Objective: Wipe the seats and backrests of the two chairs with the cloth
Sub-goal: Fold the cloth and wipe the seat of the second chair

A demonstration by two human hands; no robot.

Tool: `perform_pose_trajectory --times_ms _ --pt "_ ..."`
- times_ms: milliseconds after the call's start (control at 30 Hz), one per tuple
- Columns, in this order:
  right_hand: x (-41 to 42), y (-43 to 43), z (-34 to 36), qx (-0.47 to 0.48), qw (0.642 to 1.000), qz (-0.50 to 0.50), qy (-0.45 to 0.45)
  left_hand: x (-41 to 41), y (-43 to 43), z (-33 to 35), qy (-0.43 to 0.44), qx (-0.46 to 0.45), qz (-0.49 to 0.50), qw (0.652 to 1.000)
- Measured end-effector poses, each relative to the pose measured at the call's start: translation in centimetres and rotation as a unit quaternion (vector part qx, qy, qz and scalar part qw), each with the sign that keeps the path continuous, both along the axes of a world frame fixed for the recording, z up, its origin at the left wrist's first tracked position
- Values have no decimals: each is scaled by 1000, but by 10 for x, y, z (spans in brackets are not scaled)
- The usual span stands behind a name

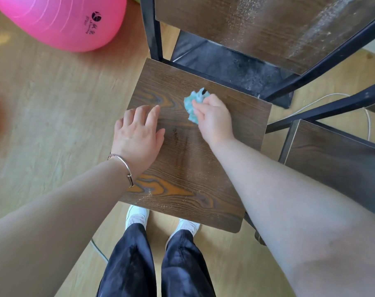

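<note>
wiping one seat [188, 168], two hands [137, 133], one cloth [193, 103].

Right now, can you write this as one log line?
step: wipe seat | right hand: holds cloth on seat | left hand: rests on seat

**Hands and Cloth on the Near Seat**

Both hands lay on the seat [188, 163] at centre: the left hand [137, 133] by its 9 o'clock edge, the right hand [212, 118] toward 12 o'clock, over the cloth [194, 103]. The backrest [268, 28] rose at 1 o'clock. A second chair [332, 159] stood at 3 o'clock. On the floor [53, 114], a ball [60, 20] sat at 11 o'clock and shoes [137, 217] at 6 o'clock.
</note>
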State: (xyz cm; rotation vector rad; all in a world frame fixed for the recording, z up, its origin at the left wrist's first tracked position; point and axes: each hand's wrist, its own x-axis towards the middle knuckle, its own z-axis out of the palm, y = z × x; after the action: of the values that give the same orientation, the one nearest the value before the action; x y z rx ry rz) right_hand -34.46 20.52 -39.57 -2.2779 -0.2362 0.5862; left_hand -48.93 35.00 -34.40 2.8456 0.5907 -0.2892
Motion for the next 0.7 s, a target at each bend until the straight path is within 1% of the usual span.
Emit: perform_pose_trajectory --times_ms 133,200,233,300,367,400,433,467,533,600,633,700 --pt "-72 -13 7 9 998 18 56 -7 -1 1 7 -3 12 1000" --pt "-112 -29 6 44 993 54 91 -10 -4 4 7 -4 11 1000" --pt "-130 -39 8 41 990 86 104 -11 -5 4 8 -2 8 1000" --pt "-161 -54 15 -2 981 159 113 -13 -8 4 12 1 4 1000" --pt "-173 -59 24 -25 973 197 120 -14 -10 4 16 5 2 1000" --pt "-168 -58 27 -32 970 218 106 -13 -11 5 16 7 4 1000" --pt "-156 -57 28 -26 973 208 93 -10 -11 5 13 7 6 1000" --pt "-138 -60 23 -16 983 176 54 -8 -13 5 11 6 7 1000" --pt "-78 -66 19 -25 997 69 -2 1 -16 4 3 6 9 1000" --pt "-9 -76 21 -48 997 -28 -52 11 -19 3 -8 3 6 1000" --pt "19 -81 23 -47 995 -73 -52 16 -21 2 -12 -1 4 1000" --pt "54 -87 19 -71 991 -94 -55 26 -24 1 -19 -9 1 1000"
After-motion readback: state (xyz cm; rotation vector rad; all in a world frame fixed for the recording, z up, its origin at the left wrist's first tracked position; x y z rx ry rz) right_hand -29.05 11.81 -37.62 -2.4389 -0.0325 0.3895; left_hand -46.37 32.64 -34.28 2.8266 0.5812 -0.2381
